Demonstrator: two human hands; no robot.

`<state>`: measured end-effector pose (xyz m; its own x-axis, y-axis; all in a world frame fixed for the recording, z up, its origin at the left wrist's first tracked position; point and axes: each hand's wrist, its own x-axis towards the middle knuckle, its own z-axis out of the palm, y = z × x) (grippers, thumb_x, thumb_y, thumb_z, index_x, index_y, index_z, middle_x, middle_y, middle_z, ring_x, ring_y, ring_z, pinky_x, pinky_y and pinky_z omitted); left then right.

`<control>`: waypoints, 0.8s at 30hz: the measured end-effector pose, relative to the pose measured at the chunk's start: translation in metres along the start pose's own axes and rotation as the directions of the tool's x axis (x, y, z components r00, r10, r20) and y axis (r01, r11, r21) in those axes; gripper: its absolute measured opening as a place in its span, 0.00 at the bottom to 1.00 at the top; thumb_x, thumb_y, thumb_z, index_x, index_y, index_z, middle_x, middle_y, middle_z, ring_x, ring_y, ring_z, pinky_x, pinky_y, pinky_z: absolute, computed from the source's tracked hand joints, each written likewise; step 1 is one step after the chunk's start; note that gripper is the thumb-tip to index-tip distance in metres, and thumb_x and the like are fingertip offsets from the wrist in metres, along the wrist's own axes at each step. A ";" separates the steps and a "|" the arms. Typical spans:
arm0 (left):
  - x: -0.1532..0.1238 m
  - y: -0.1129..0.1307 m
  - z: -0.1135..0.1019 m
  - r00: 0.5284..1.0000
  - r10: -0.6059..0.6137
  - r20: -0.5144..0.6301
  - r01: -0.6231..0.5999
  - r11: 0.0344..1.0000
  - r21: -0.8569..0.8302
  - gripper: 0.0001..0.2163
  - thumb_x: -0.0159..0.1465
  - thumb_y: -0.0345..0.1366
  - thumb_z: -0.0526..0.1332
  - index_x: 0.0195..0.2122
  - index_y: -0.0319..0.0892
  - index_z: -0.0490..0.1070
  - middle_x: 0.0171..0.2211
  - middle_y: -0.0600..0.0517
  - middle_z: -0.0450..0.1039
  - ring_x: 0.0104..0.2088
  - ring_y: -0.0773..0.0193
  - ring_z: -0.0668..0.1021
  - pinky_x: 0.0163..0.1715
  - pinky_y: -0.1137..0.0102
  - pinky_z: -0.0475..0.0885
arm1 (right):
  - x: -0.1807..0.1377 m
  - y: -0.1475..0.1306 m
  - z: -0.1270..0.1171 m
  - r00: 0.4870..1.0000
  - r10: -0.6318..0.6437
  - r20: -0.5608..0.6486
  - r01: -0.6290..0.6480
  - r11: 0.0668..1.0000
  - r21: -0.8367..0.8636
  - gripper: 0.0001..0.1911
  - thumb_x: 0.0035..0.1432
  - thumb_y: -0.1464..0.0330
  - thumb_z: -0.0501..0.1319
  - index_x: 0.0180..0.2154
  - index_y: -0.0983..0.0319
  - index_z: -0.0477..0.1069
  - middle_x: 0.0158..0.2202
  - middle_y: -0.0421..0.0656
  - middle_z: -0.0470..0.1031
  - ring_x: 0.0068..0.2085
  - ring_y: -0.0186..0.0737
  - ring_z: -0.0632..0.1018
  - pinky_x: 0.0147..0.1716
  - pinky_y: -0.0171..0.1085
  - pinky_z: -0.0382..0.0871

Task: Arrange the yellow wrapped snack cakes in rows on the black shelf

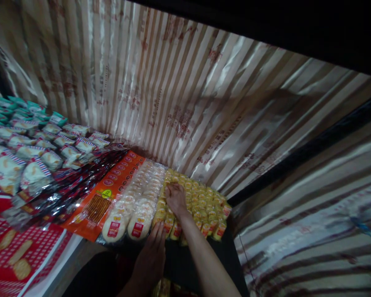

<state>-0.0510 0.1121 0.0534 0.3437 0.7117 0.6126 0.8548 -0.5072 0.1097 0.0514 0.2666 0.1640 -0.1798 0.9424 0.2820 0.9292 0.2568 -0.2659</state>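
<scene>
Rows of small yellow snack packets (204, 202) with red labels stand close together on a dark surface. My left hand (151, 251) lies with its fingers stretched out and together, the tips against the front left packet. Farther back, my right hand (176, 198) is on top of the left rows, its fingers curled down; what they grip, if anything, is hidden. Just left of the yellow packets are two long rows of white round crackers (139, 225) in clear wrap with red labels.
An orange snack bag (95, 210) with brown sticks lies left of the crackers, beside dark shiny packets (64, 202). White bags (35, 169) and green bags (34, 107) fill the far left. A striped plastic sheet (173, 95) hangs behind. A red-white printed cover (24, 251) is at lower left.
</scene>
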 end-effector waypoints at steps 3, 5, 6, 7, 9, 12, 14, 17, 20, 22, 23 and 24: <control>0.001 0.001 0.000 1.000 -0.014 -0.019 0.013 1.000 -0.022 0.26 0.64 0.25 0.45 0.64 0.29 0.43 0.63 0.39 0.52 0.63 0.51 0.56 0.55 0.60 0.64 | 0.004 0.000 -0.002 1.000 -0.010 0.025 0.010 1.000 -0.015 0.18 0.64 0.65 0.48 0.36 0.59 0.75 0.38 0.43 0.79 0.49 0.41 0.70 0.53 0.40 0.54; 0.000 0.002 0.000 0.999 -0.029 -0.014 0.028 0.998 -0.050 0.26 0.65 0.26 0.45 0.64 0.29 0.44 0.63 0.39 0.52 0.63 0.52 0.55 0.55 0.60 0.64 | 0.008 0.001 -0.003 1.000 -0.010 0.011 0.011 1.000 -0.020 0.18 0.64 0.65 0.47 0.36 0.58 0.76 0.38 0.42 0.79 0.51 0.41 0.69 0.54 0.40 0.53; 0.000 0.002 0.000 0.999 -0.035 -0.009 0.035 0.998 -0.061 0.25 0.65 0.27 0.45 0.64 0.29 0.44 0.63 0.39 0.51 0.64 0.53 0.55 0.56 0.61 0.63 | 0.010 0.001 -0.003 1.000 -0.009 -0.001 0.009 1.000 -0.024 0.19 0.65 0.65 0.46 0.36 0.58 0.76 0.39 0.42 0.79 0.52 0.41 0.68 0.55 0.40 0.53; 0.000 0.002 0.000 0.999 -0.040 -0.003 0.039 0.997 -0.068 0.25 0.65 0.27 0.45 0.64 0.30 0.44 0.64 0.40 0.51 0.64 0.53 0.54 0.56 0.61 0.63 | 0.013 0.001 -0.002 1.000 -0.009 -0.009 0.008 1.000 -0.029 0.19 0.65 0.66 0.46 0.37 0.59 0.76 0.40 0.42 0.78 0.53 0.41 0.68 0.56 0.41 0.52; 0.000 0.002 0.000 0.999 -0.038 -0.001 0.038 0.997 -0.063 0.26 0.65 0.27 0.46 0.64 0.30 0.45 0.64 0.39 0.50 0.64 0.52 0.54 0.55 0.61 0.63 | 0.017 -0.001 0.000 1.000 -0.008 -0.006 0.008 0.999 -0.045 0.19 0.64 0.67 0.46 0.39 0.60 0.76 0.43 0.43 0.78 0.53 0.40 0.69 0.57 0.40 0.51; 0.002 0.001 0.000 1.000 -0.014 -0.002 0.014 0.999 -0.047 0.26 0.64 0.26 0.47 0.64 0.30 0.46 0.63 0.39 0.52 0.64 0.49 0.54 0.54 0.60 0.65 | 0.019 -0.005 0.002 0.999 -0.023 0.033 0.025 0.997 -0.069 0.17 0.63 0.68 0.48 0.38 0.61 0.76 0.43 0.44 0.78 0.50 0.38 0.72 0.59 0.38 0.49; 0.003 0.001 0.000 1.000 -0.009 0.003 0.009 0.998 -0.055 0.26 0.63 0.26 0.47 0.64 0.32 0.47 0.63 0.40 0.52 0.64 0.50 0.54 0.53 0.60 0.66 | 0.021 -0.005 0.001 0.999 -0.014 0.046 0.017 0.998 -0.062 0.17 0.63 0.67 0.48 0.39 0.60 0.76 0.44 0.43 0.77 0.49 0.37 0.73 0.60 0.39 0.47; 0.003 0.001 0.000 1.000 -0.020 0.007 0.020 0.997 -0.080 0.26 0.63 0.26 0.47 0.64 0.32 0.47 0.64 0.41 0.51 0.64 0.51 0.54 0.53 0.61 0.67 | 0.026 -0.003 -0.002 0.999 0.040 0.027 -0.039 0.998 -0.054 0.18 0.65 0.66 0.46 0.45 0.58 0.73 0.50 0.42 0.74 0.54 0.37 0.70 0.61 0.42 0.44; 0.002 0.001 0.000 1.000 -0.023 0.007 0.023 0.996 -0.082 0.27 0.63 0.26 0.47 0.64 0.32 0.47 0.64 0.41 0.52 0.64 0.51 0.54 0.53 0.61 0.68 | 0.036 -0.001 0.002 0.998 0.035 0.061 -0.030 0.997 -0.077 0.19 0.65 0.66 0.46 0.50 0.60 0.70 0.55 0.44 0.70 0.59 0.38 0.65 0.61 0.42 0.43; 0.001 0.001 0.001 1.000 -0.020 0.008 0.021 0.998 -0.066 0.27 0.62 0.26 0.47 0.64 0.32 0.47 0.63 0.41 0.52 0.64 0.51 0.54 0.52 0.60 0.69 | 0.044 0.000 0.008 0.992 0.028 0.120 -0.019 0.997 -0.075 0.19 0.64 0.66 0.46 0.50 0.62 0.70 0.54 0.47 0.70 0.58 0.40 0.66 0.61 0.43 0.45; 0.001 0.001 0.001 1.000 -0.022 0.008 0.022 0.998 -0.056 0.27 0.62 0.26 0.47 0.64 0.32 0.47 0.63 0.41 0.53 0.64 0.50 0.54 0.52 0.61 0.69 | 0.048 0.001 0.011 0.989 0.027 0.142 -0.018 0.998 -0.065 0.19 0.64 0.66 0.47 0.49 0.62 0.71 0.54 0.47 0.71 0.58 0.40 0.67 0.61 0.43 0.46; 0.002 0.001 0.001 1.000 -0.025 0.004 0.025 0.998 -0.050 0.27 0.62 0.26 0.48 0.64 0.32 0.48 0.63 0.41 0.53 0.64 0.50 0.54 0.52 0.61 0.69 | 0.050 0.002 0.012 0.987 0.029 0.157 -0.021 0.998 -0.053 0.19 0.64 0.66 0.47 0.48 0.62 0.72 0.53 0.47 0.72 0.57 0.40 0.67 0.61 0.42 0.48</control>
<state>-0.0493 0.1133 0.0540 0.3237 0.7263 0.6064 0.8426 -0.5128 0.1645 0.0403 0.3172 0.1662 -0.2013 0.9713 0.1265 0.9485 0.2256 -0.2225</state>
